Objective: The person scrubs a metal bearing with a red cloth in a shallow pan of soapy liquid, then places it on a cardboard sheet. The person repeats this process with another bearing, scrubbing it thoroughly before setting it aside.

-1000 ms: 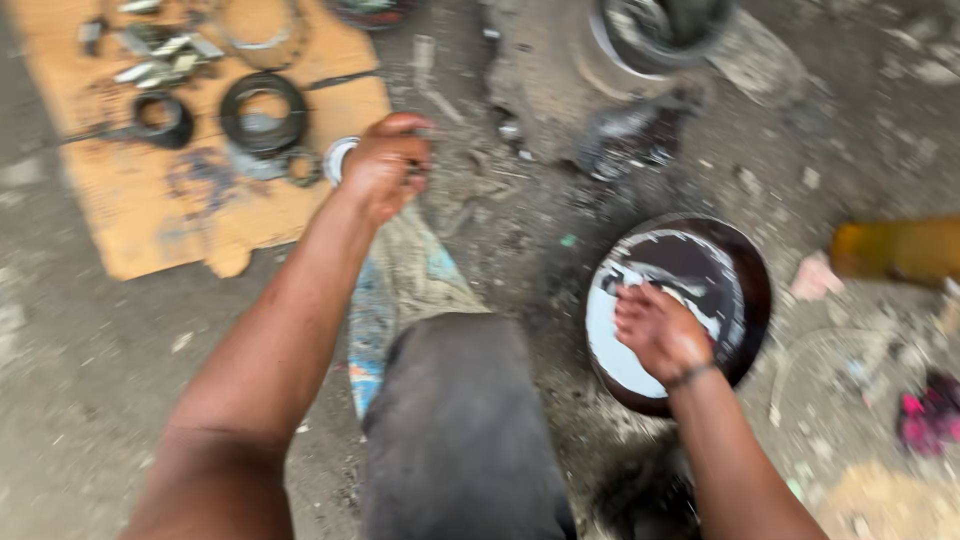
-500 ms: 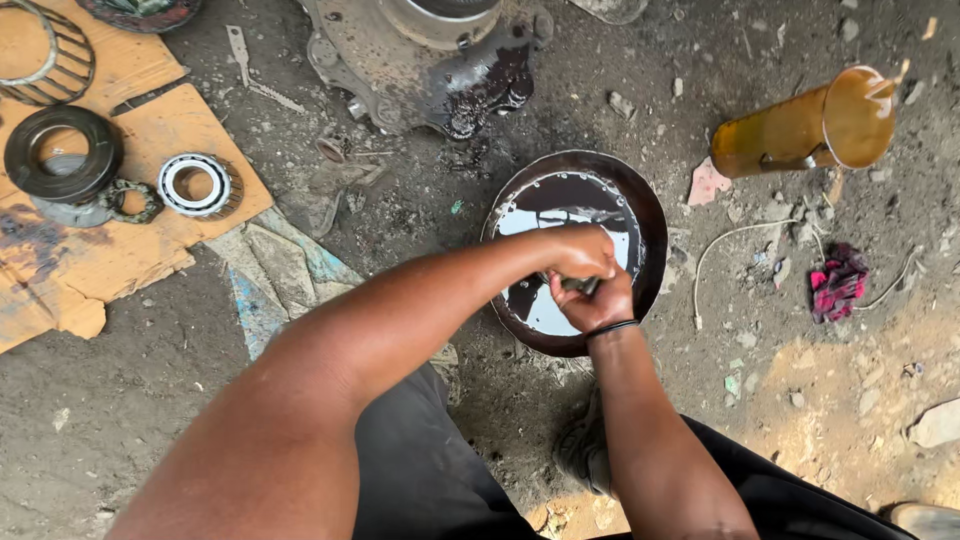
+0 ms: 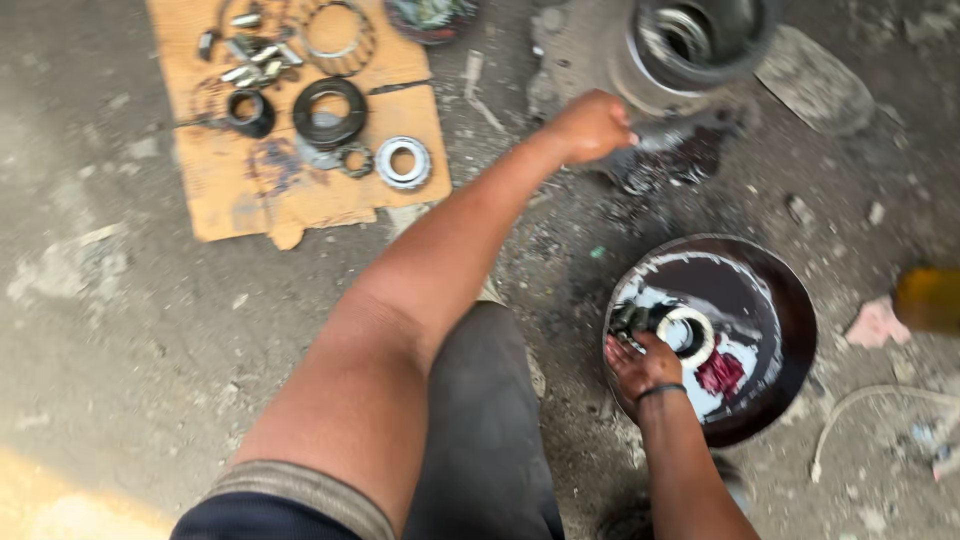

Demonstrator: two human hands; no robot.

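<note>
A rough, grimy concrete floor [image 3: 120,330] strewn with grit and oil stains fills the view, with the person crouched over it, a dark trouser leg between the arms. Nearest, the right hand [image 3: 640,365] rests in a shallow dark round pan [image 3: 790,300] holding dark liquid, probably a wash bath for parts, which would explain why the pieces sit inside it. The fingers of this hand curl toward a pale ring-shaped part [image 3: 688,335] that lies just beyond the fingertips, touching or nearly touching them; a small dark greasy piece [image 3: 628,318] sits just to the left of those fingers. Whether the fingers pinch the ring or only steady it cannot be told. A red patch [image 3: 720,372] shows in the pan just right of the hand. Farther out, the left hand [image 3: 592,125] is stretched forward with its fingers closed into a fist, seemingly gripping something pressed against the base of a large greasy metal housing [image 3: 690,50]; what it grips is hidden. Well to the left of those fingers lies a sheet of cardboard [image 3: 230,190], likely laid down to keep cleaned parts off the dirt, carrying a bright bearing [image 3: 403,162], a black ring [image 3: 330,112], a thin wire-like ring [image 3: 335,30] and several small rollers [image 3: 250,60].
</note>
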